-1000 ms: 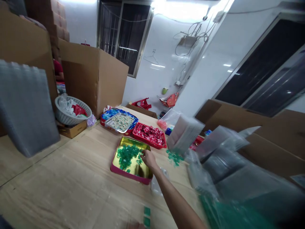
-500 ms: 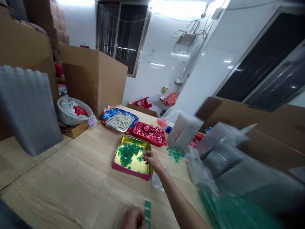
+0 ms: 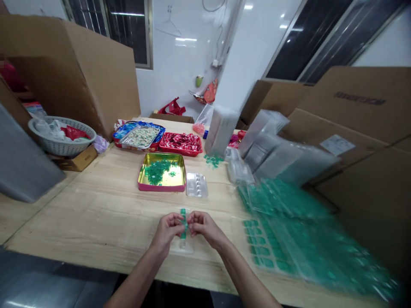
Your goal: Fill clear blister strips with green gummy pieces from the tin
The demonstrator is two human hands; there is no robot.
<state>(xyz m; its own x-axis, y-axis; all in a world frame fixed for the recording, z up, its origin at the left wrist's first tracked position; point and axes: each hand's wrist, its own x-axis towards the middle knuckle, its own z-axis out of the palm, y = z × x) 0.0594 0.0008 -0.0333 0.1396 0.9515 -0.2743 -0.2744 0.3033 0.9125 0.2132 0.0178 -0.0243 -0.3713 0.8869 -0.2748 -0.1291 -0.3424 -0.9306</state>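
Note:
A clear plastic blister tray (image 3: 188,248) lies on the table in front of me, with small green translucent pieces (image 3: 183,212) in a column down its middle. Over its left side, my left hand (image 3: 167,231) is closed in a pinch; what its fingertips hold, if anything, is hidden. My right hand (image 3: 204,227) pinches from the other side, with green showing at its fingertips. Both hands almost meet at the column. Beyond them, more green pieces (image 3: 156,171) lie loose in a gold-lined tin (image 3: 162,188) with a pink outside.
Another clear blister tray (image 3: 197,185) lies beside the tin. Filled green trays (image 3: 289,239) are piled at right, below stacked clear trays (image 3: 272,149). Behind stand a red basket of red packets (image 3: 181,143) and a metal tray (image 3: 141,136). A white basket (image 3: 61,147) is at left.
My right hand has left the tin and come back to the blister tray, meeting my left hand. The view has turned right and tilted down.

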